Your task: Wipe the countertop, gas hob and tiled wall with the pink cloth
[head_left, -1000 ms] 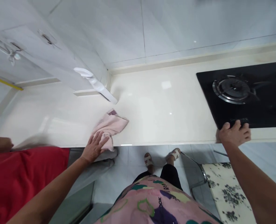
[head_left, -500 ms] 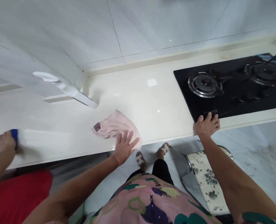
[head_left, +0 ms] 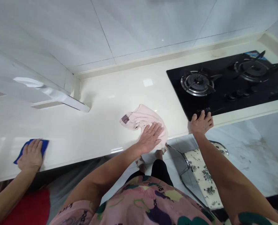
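My left hand (head_left: 150, 136) lies flat on a pale pink cloth (head_left: 145, 117), palm down, pressing it against the white countertop (head_left: 101, 125) near the front edge. The cloth is rumpled, and a dark label shows at its left end. My right hand (head_left: 202, 123) rests at the counter's front edge, fingers stretched forward onto the near left corner of a black gas cooktop (head_left: 220, 103). Nothing is held in that hand.
Another person's hand (head_left: 32, 154) presses a blue cloth (head_left: 44, 146) on the counter at left. A white upright panel (head_left: 66, 100) stands at the back left. Below the counter's edge, a floral-patterned chair (head_left: 203, 175) stands on the tiled floor.
My left hand and the pink cloth have slid to the right along the counter. The other person's hand and blue cloth have come further into view. My right hand stays at the cooktop corner.
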Motion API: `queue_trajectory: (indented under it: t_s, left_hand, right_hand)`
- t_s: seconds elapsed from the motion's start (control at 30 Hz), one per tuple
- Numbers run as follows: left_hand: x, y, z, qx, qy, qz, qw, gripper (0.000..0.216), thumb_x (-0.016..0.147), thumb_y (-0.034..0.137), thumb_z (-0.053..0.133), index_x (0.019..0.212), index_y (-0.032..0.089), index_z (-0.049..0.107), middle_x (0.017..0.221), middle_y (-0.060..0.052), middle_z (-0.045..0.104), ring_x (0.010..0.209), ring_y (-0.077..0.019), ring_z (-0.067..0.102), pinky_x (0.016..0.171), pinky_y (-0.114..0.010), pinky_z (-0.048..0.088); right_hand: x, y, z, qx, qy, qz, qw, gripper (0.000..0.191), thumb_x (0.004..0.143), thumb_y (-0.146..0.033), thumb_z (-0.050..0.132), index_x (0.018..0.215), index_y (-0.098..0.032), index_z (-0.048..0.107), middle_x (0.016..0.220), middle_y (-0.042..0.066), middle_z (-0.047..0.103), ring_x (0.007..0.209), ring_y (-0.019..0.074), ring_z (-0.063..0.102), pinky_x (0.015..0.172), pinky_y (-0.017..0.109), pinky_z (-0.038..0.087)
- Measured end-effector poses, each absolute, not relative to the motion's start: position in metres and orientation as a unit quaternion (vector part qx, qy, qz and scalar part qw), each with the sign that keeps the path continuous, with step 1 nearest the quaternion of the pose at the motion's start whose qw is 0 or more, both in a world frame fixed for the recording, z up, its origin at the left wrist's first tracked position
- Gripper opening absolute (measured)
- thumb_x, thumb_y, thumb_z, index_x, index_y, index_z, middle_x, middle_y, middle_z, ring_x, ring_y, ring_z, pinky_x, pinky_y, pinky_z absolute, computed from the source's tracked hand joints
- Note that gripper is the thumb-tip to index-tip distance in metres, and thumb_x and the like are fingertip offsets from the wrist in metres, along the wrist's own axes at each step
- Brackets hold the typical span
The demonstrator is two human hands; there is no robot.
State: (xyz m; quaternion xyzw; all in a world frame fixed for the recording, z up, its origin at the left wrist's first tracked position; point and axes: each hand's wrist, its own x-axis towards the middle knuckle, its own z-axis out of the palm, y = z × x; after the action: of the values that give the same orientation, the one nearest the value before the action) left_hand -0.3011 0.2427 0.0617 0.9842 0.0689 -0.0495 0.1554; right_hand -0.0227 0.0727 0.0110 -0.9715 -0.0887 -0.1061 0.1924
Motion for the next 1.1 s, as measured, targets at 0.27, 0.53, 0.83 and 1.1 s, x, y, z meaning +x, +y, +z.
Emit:
queue_trajectory:
  t_s: [0.27, 0.53, 0.83, 1.1]
  left_hand:
    - [-0.377, 0.286, 0.060, 0.967, 0.205, -0.086, 0.125, 0.074, 0.105, 0.053, 0.051, 0.170, 0.025, 0.029, 0.179, -0.019, 0.009, 0.166, -0.0375, 0.010, 0.130, -0.062, 0.018]
    - [-0.313, 0.289, 0.076, 0.941, 0.212, -0.197, 0.178, 0.101, 0.091, 0.066, 0.069, 0.171, 0.030, 0.021, 0.179, -0.019, 0.000, 0.165, -0.0438, -0.004, 0.128, -0.070, 0.010]
    - [-0.166, 0.222, 0.077, 0.940, 0.159, -0.187, 0.235, 0.110, 0.086, 0.069, 0.072, 0.172, 0.030, 0.017, 0.179, -0.014, -0.010, 0.165, -0.0374, -0.014, 0.129, -0.068, -0.002]
    - [-0.260, 0.254, 0.074, 0.961, 0.110, -0.161, 0.194, 0.098, 0.093, 0.068, 0.066, 0.171, 0.030, 0.021, 0.181, -0.009, 0.006, 0.167, -0.0321, 0.002, 0.133, -0.061, 0.008]
  right_hand:
    - [-0.023, 0.074, 0.011, -0.972, -0.089, -0.112, 0.186, 0.061, 0.101, -0.046, 0.045, 0.154, -0.015, 0.053, 0.164, 0.023, 0.040, 0.151, 0.0428, 0.035, 0.119, 0.068, 0.030]
    - [-0.025, 0.078, 0.014, -0.974, -0.089, -0.105, 0.182, 0.064, 0.103, -0.047, 0.043, 0.156, -0.013, 0.050, 0.166, 0.023, 0.037, 0.153, 0.0429, 0.031, 0.121, 0.067, 0.028]
    - [-0.024, 0.078, 0.017, -0.975, -0.086, -0.102, 0.175, 0.063, 0.102, -0.047, 0.043, 0.155, -0.014, 0.051, 0.165, 0.022, 0.039, 0.152, 0.0424, 0.033, 0.120, 0.066, 0.029]
    - [-0.022, 0.075, 0.014, -0.974, -0.083, -0.099, 0.187, 0.063, 0.101, -0.047, 0.045, 0.155, -0.015, 0.052, 0.166, 0.021, 0.039, 0.151, 0.0413, 0.033, 0.121, 0.064, 0.027]
